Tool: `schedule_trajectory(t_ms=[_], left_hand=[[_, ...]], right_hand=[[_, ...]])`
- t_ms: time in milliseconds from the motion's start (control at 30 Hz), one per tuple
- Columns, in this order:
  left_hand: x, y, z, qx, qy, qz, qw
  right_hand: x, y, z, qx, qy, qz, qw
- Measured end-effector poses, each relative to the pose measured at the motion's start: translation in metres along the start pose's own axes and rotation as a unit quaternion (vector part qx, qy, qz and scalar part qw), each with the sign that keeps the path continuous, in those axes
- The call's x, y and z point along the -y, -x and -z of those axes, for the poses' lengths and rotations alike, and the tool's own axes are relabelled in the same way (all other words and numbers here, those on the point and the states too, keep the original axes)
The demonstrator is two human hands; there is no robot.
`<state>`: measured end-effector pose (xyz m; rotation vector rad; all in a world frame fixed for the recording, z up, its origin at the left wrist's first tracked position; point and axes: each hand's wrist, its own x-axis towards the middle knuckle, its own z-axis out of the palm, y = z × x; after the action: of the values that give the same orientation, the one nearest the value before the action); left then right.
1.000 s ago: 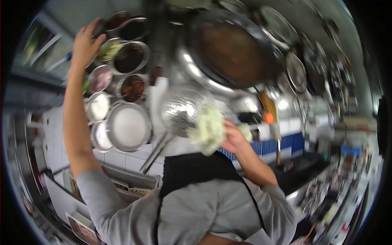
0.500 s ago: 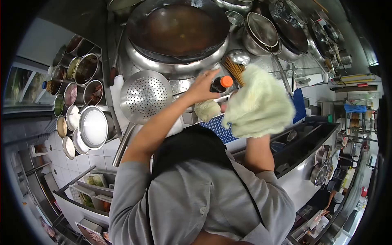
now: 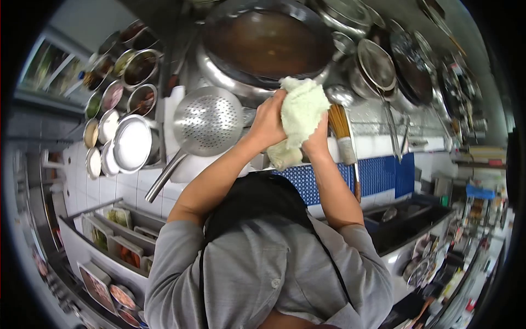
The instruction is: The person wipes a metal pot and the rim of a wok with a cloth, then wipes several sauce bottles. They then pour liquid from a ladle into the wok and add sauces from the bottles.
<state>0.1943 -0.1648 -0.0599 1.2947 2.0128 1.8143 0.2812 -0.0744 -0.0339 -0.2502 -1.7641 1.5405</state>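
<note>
A pale green cloth (image 3: 304, 109) is bunched up between my two hands, just in front of the large wok (image 3: 268, 41). My right hand (image 3: 318, 140) is closed on the cloth from the right side. On the left, my left hand (image 3: 268, 125) has its fingers curled against the cloth, where the orange-capped bottle was a moment ago; the cloth now hides that bottle. A second crumpled cloth (image 3: 285, 156) lies just below my hands. The round perforated strainer (image 3: 208, 120) rests left of my left hand, its handle pointing toward me.
Right of my hands lie a bamboo brush (image 3: 341, 123) and a metal ladle (image 3: 341, 94). A mesh strainer (image 3: 378, 63) sits on a pot farther right. Several ingredient pots, with a white-filled one (image 3: 132, 143) nearest, stand at left. A blue perforated mat (image 3: 372, 175) runs along the front edge.
My right hand has brought the cloth leftward to my left hand, covering the orange-capped bottle. The brush at right has come into view. The whole view has shifted somewhat.
</note>
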Motion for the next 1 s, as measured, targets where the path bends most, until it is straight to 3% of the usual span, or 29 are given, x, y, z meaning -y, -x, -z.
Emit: schedule_trajectory(t_ms=[67, 167, 267, 367, 467, 533, 567, 600, 633, 700, 733, 767, 800, 867, 933, 967, 1000], left_hand=[[0.007, 0.005, 0.023, -0.075, -0.012, -0.003, 0.997], [0.009, 0.016, 0.061, -0.155, -0.062, -0.052, 0.984], [0.007, 0.033, 0.093, -0.179, -0.113, 0.011, 0.977], [0.008, 0.045, 0.116, -0.239, -0.148, 0.019, 0.959], [0.017, 0.051, 0.140, -0.247, -0.137, 0.018, 0.959], [0.016, 0.052, 0.151, -0.263, -0.110, 0.007, 0.958], [0.016, 0.051, 0.154, -0.278, -0.075, 0.001, 0.958], [0.016, 0.049, 0.156, -0.292, -0.038, -0.004, 0.956], [0.015, 0.045, 0.158, -0.310, 0.019, -0.007, 0.950], [0.028, 0.046, 0.161, -0.298, 0.003, -0.017, 0.954], [0.035, 0.048, 0.161, -0.291, -0.004, -0.020, 0.956], [0.019, 0.055, 0.166, -0.208, -0.076, 0.015, 0.975], [0.018, 0.053, 0.165, -0.212, -0.108, -0.013, 0.971], [0.015, 0.048, 0.163, -0.219, -0.172, -0.073, 0.958], [0.013, 0.049, 0.157, -0.246, -0.162, -0.070, 0.953], [0.022, 0.055, 0.151, -0.258, -0.135, -0.053, 0.955], [0.026, 0.058, 0.148, -0.271, -0.108, -0.040, 0.956]], right_hand=[[0.006, -0.014, -0.031, 0.042, -0.135, -0.094, 0.985], [-0.001, -0.029, -0.074, 0.063, -0.231, -0.133, 0.962], [0.008, -0.042, -0.117, 0.123, -0.257, -0.162, 0.945], [-0.008, -0.051, -0.143, 0.164, -0.402, -0.256, 0.864], [-0.026, -0.044, -0.167, 0.133, -0.457, -0.276, 0.835], [-0.065, -0.025, -0.177, 0.153, -0.249, -0.122, 0.949], [-0.066, -0.006, -0.177, 0.160, -0.097, -0.015, 0.982], [-0.062, 0.011, -0.176, 0.159, 0.059, 0.093, 0.981], [-0.033, 0.016, -0.178, 0.185, 0.033, 0.079, 0.979], [-0.029, 0.018, -0.185, 0.172, 0.011, 0.103, 0.980], [-0.027, 0.009, -0.183, 0.219, 0.028, 0.094, 0.971], [-0.021, -0.005, -0.179, 0.263, 0.046, 0.081, 0.960], [-0.015, -0.019, -0.178, 0.304, 0.064, 0.066, 0.948], [-0.007, -0.038, -0.185, 0.264, 0.089, 0.165, 0.946], [-0.005, -0.048, -0.193, 0.209, 0.053, 0.243, 0.946], [0.007, -0.050, -0.186, 0.271, -0.060, 0.028, 0.960], [0.008, -0.059, -0.188, 0.205, -0.066, 0.066, 0.974]])
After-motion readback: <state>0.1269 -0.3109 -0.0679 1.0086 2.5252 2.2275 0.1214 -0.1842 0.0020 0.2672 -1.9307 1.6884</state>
